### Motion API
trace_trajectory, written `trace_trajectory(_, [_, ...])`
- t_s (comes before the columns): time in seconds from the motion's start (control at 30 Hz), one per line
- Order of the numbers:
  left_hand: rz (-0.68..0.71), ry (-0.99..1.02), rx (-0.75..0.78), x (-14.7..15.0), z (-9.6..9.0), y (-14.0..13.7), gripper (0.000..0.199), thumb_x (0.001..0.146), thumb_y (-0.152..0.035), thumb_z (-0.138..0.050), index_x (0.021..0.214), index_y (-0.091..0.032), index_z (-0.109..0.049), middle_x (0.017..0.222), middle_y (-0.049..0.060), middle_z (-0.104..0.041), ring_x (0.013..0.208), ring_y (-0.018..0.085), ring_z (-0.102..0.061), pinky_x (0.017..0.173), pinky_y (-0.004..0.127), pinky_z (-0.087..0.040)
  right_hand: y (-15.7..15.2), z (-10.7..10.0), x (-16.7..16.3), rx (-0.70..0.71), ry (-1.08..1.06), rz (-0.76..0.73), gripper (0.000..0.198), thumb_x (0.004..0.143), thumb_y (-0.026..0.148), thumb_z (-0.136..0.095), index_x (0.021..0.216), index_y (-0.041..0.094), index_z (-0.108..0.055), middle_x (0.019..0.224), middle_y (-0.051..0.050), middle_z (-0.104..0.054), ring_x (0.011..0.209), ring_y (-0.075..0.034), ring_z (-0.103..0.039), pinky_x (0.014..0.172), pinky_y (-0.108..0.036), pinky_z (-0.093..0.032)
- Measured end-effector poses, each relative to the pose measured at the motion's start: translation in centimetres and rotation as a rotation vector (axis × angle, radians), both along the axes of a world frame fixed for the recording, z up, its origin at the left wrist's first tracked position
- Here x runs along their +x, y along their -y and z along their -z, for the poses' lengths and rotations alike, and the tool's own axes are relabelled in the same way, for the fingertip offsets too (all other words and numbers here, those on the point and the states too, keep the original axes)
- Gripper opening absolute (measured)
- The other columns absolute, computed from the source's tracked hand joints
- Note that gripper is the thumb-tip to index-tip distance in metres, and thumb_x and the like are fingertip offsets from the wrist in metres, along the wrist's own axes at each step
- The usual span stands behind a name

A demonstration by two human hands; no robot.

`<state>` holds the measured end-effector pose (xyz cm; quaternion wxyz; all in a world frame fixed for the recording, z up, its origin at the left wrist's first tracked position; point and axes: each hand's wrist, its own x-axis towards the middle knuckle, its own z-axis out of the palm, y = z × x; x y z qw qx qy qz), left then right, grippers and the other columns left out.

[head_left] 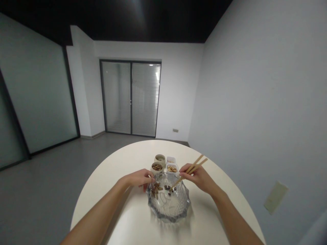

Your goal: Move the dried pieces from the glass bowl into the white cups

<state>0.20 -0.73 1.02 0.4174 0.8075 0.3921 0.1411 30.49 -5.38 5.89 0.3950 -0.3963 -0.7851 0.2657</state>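
Two chopsticks (pixel 199 165) — pinched in the right hand (pixel 201 177) — reach into one bowl (pixel 168 211); four cups (pixel 172 173) beyond it; left hand (pixel 140 177) at its rim — grip unclear.

The room is lit softly and rather dimly, and the black ceiling (pixel 163 23) carries one faint pale streak. The table (pixel 133 224) looks the brightest. Soft shadows lie on it near the bowl (pixel 168 216). Some small glare shows on the glass door (pixel 144 98). The wide lens makes the right wall (pixel 255 85) lean, and small details are slightly blurred.
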Motion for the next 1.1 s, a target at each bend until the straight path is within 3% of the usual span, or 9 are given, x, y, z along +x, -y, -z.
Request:
trace_trajectory(0.27, [-0.002,-0.003,-0.01,-0.1,0.0,0.0,0.034,0.08,-0.05,-0.054,0.083,-0.016,-0.063,0.053,-0.003,-0.055,0.046,0.013,-0.051,0.043,0.022,-0.031,-0.4,-0.2,0.2,0.159,-0.136,0.069,0.025,0.081,0.046,-0.073,0.083,0.021,-0.075,0.08,-0.007,-0.075,0.077,-0.023,-0.069,0.07,-0.035,-0.056])
trace_trajectory(0.53, [-0.006,-0.005,0.003,0.1,0.0,0.1,0.034,0.079,-0.05,-0.055,0.081,-0.016,-0.061,0.054,-0.003,-0.054,0.047,0.014,-0.052,0.043,0.022,-0.032,-3.7,0.1,-1.1,0.349,-0.241,0.197,0.023,0.081,0.044,-0.074,0.082,0.021,-0.074,0.084,-0.007,-0.075,0.079,-0.024,-0.069,0.075,-0.038,-0.057])
trace_trajectory(0.87, [0.012,-0.005,0.001,-0.2,0.4,-0.4,0.032,0.082,-0.048,-0.054,0.082,-0.016,-0.06,0.055,-0.003,-0.055,0.049,0.014,-0.054,0.044,0.021,-0.033,-7.5,1.2,-3.2,0.397,-0.199,0.276,0.027,0.087,0.045,-0.065,0.088,0.02,-0.072,0.087,-0.007,-0.075,0.08,-0.023,-0.068,0.076,-0.037,-0.055])
trace_trajectory(1.1, [0.011,0.003,-0.003,-0.2,0.3,-0.3,0.035,0.082,-0.05,-0.054,0.084,-0.016,-0.062,0.055,-0.003,-0.056,0.049,0.014,-0.054,0.045,0.022,-0.032,-8.0,2.7,-3.6,0.341,-0.182,0.244,0.027,0.088,0.046,-0.063,0.088,0.02,-0.071,0.085,-0.006,-0.075,0.079,-0.022,-0.069,0.075,-0.036,-0.054])
